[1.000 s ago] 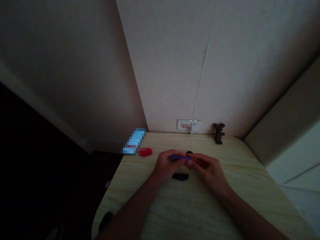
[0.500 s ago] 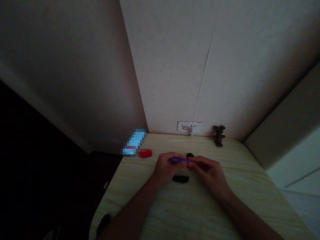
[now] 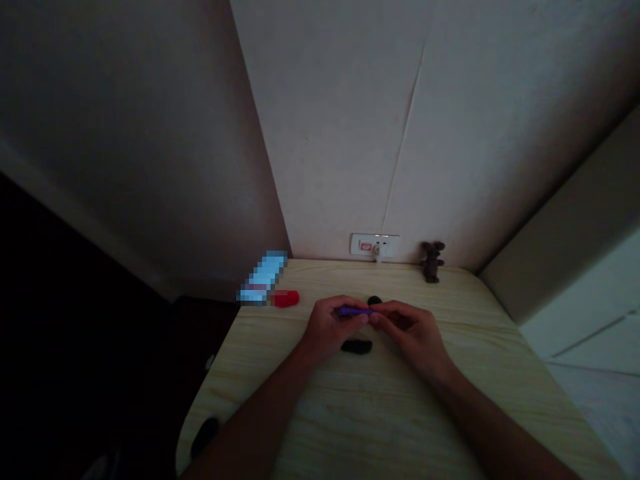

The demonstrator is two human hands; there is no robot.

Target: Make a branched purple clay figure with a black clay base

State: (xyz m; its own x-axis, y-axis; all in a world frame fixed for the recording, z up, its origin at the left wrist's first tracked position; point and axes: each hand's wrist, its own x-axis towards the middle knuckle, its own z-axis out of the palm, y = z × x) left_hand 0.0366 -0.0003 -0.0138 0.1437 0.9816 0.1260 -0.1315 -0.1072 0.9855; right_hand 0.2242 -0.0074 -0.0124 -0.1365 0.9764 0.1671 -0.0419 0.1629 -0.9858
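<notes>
A thin purple strip (image 3: 353, 311), perhaps of modelling clay, is pinched between the fingers of both my hands above the table. My left hand (image 3: 326, 332) grips its left part with thumb and fingers closed. At the strip's right end, the thumb and fingertips of my right hand (image 3: 414, 335) are closed on it, partly hiding that end. Just behind the fingertips lies a small black lump (image 3: 374, 301), partly covered. A longer black piece (image 3: 357, 347) rests on the wood below the hands.
On the pale wooden table (image 3: 360, 420), a red piece (image 3: 288, 299) lies beside a blurred-out bright screen (image 3: 263, 277). A small dark figure with round ears (image 3: 431, 262) stands near the wall. Behind is a wall socket (image 3: 366, 245). A dark object (image 3: 204, 437) lies by my left forearm.
The whole view has shifted slightly, so everything appears a little higher and further left. Both hands keep their pinch on the purple strip, with hardly any movement of the fingers.
</notes>
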